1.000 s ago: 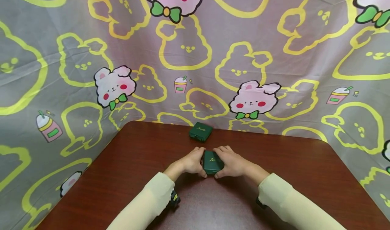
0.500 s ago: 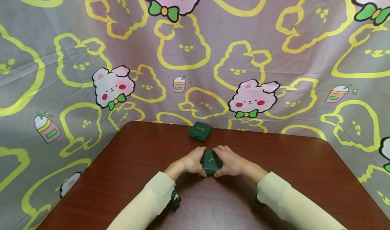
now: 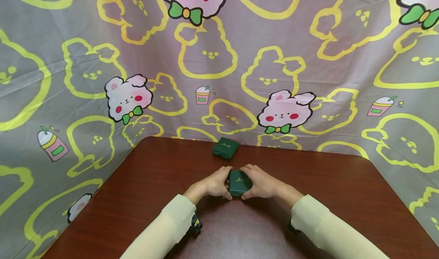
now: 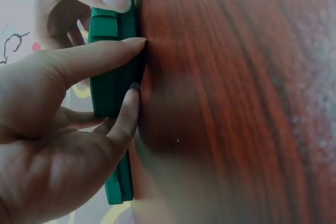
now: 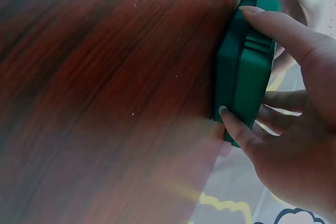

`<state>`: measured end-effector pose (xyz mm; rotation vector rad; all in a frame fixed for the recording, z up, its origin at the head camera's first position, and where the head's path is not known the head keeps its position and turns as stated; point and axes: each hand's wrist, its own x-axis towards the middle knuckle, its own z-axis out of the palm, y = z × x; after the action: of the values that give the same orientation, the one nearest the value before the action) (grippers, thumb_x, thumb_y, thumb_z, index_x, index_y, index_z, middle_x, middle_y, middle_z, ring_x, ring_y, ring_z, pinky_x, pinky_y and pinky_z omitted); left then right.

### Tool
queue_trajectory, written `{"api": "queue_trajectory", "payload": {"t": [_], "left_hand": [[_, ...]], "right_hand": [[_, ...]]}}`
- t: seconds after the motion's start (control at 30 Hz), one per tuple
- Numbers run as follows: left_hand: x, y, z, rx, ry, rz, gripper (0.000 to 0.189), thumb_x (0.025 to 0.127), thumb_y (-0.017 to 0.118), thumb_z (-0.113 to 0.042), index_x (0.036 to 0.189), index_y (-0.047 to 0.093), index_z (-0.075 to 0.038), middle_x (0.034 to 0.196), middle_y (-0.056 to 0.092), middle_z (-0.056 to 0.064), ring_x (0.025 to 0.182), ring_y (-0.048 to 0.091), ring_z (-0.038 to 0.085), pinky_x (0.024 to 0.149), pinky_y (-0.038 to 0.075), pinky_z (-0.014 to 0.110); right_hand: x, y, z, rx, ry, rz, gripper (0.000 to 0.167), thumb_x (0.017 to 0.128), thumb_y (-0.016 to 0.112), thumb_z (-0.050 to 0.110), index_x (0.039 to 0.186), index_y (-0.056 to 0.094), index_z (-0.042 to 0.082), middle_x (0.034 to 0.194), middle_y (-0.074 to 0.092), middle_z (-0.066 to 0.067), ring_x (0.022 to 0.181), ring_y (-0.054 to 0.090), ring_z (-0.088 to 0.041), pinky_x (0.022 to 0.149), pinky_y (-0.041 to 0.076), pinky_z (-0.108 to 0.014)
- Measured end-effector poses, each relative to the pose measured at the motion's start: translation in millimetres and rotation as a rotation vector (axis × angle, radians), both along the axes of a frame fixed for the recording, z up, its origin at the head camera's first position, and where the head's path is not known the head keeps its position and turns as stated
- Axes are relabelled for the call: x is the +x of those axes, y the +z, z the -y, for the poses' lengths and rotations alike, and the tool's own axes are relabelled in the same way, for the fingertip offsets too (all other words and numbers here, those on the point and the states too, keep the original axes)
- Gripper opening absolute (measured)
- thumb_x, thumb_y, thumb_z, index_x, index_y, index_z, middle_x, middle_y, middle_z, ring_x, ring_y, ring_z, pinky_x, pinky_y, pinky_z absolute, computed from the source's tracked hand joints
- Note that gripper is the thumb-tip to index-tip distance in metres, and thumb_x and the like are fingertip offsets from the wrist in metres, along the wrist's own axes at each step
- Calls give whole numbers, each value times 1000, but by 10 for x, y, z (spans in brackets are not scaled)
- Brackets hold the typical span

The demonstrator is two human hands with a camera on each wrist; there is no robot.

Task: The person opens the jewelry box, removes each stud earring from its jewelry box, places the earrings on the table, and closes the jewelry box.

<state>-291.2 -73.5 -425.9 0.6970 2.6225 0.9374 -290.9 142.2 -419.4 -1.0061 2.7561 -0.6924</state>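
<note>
A small green box (image 3: 238, 184) with gold lettering sits on a brown wooden table (image 3: 137, 198), its left side gripped by the left hand (image 3: 217, 182), its right by the right hand (image 3: 260, 182). Beyond lies another green box (image 3: 226, 147), near a cartoon-printed cloth (image 3: 236, 87).

pale cream sleeves (image 3: 159, 228), lower left and lower right, end in broad cuffs (image 3: 184, 208). a black device (image 3: 195, 226) shows below each, the left one marked yellow.
</note>
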Motion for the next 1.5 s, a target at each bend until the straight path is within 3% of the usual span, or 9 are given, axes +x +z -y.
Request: {"api": "queue_trajectory", "payload": {"t": [0.37,0.77,1.17,1.5], "left_hand": [[5,0,14,8,-21,11,104,68,93,-3,153,33,4,132,48,13,106,51,21,97,45,35],[24,2,19,-14,-28,9,106,69,94,-6,154,32,4,134,48,14,110,51,22,102,43,37],[19,55,29,-78,-49,-35,107,70,95,-13,154,31,4,138,48,16,119,50,25,109,40,40],[21,33,13,-72,-45,-37,108,69,96,-12,153,31,6,138,48,16,123,50,26,110,40,40]], "right_hand": [[-27,-2,-46,-25,30,-5,86,73,92,31,139,52,-6,128,57,-11,112,54,-25,95,47,-43],[-39,-1,-94,-46,49,42,84,74,91,36,140,53,-1,126,58,-6,107,55,-20,92,48,-39],[-40,-34,-95,-68,50,-28,85,72,92,37,139,54,1,130,57,-6,113,56,-21,96,48,-43],[-36,-4,-109,-73,46,-11,85,73,91,40,139,55,0,129,58,-6,111,57,-21,94,49,-42]]}}
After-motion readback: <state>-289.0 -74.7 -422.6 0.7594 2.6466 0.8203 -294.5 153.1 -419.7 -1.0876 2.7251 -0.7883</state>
